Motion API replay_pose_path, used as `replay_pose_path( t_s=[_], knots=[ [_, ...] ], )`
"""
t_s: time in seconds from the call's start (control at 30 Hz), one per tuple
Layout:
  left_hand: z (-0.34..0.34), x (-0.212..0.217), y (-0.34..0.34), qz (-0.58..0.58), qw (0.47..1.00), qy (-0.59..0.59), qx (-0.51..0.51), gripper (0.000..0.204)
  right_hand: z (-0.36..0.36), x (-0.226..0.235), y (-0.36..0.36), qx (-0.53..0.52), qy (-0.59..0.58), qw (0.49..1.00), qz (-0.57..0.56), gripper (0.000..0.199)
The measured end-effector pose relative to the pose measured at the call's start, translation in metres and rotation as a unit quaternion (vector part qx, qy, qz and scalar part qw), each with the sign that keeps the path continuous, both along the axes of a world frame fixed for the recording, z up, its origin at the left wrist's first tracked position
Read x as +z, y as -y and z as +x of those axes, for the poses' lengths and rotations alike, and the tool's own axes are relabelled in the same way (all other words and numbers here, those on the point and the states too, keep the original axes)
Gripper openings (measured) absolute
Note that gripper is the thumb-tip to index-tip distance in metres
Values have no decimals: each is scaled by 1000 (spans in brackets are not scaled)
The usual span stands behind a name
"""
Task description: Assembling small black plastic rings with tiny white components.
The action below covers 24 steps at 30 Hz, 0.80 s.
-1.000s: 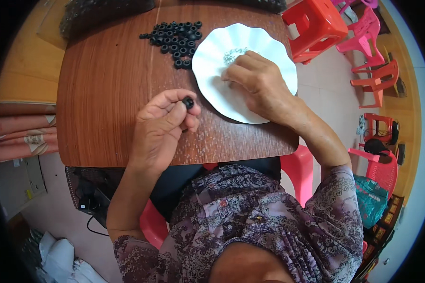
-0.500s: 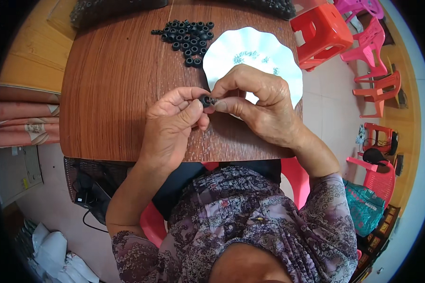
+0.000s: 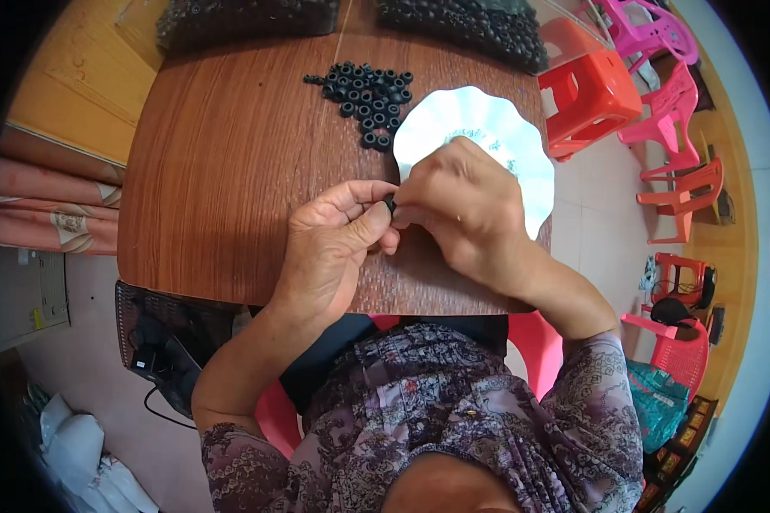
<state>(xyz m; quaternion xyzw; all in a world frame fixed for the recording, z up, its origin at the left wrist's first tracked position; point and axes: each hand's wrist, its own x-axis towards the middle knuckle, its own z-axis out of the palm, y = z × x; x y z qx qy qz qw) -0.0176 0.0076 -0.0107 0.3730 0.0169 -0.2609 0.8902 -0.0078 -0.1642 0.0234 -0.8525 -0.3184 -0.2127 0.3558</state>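
My left hand (image 3: 338, 244) pinches a small black round part (image 3: 390, 203) between thumb and forefinger, above the near part of the table. From the right, my right hand (image 3: 470, 205) meets it, its fingers curled and pressed together at the part. Whatever those fingertips grip is hidden behind the knuckles. Beyond my hands lies a loose pile of small black ring-shaped parts (image 3: 368, 96), each with a hole. A white scalloped plate (image 3: 522, 141) with a dark printed pattern sits beyond and partly beneath my right hand.
Two clear bags of black parts, a left bag (image 3: 248, 19) and a right bag (image 3: 462, 26), lie at the far edge of the wooden table (image 3: 205, 171). Red stools (image 3: 595, 94) and pink chairs (image 3: 672, 103) stand to the right. A black basket (image 3: 171, 321) is below left.
My view has shifted, so the table's contents appear lower. My right hand has turned over at the black part, and the thin piece seen between its fingertips is now covered.
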Motion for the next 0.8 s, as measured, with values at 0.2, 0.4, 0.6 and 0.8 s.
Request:
replay_pose_path(
  t_s=[0.2,0.4,0.6,0.8],
  knots=[
    [12,-7,-15,-20,1000,-13,10,16,15,8,-10,51,24,996,-63,26],
    [20,-5,-30,-27,999,-22,26,8,119,-3,-34,-40,16,995,-91,11],
    [21,-13,-45,-36,999,-20,34,10,174,-34,-67,-46,78,964,-249,11],
    [24,-17,-54,-50,998,-2,44,11,173,-36,-82,-19,123,931,-344,8]
  ],
)
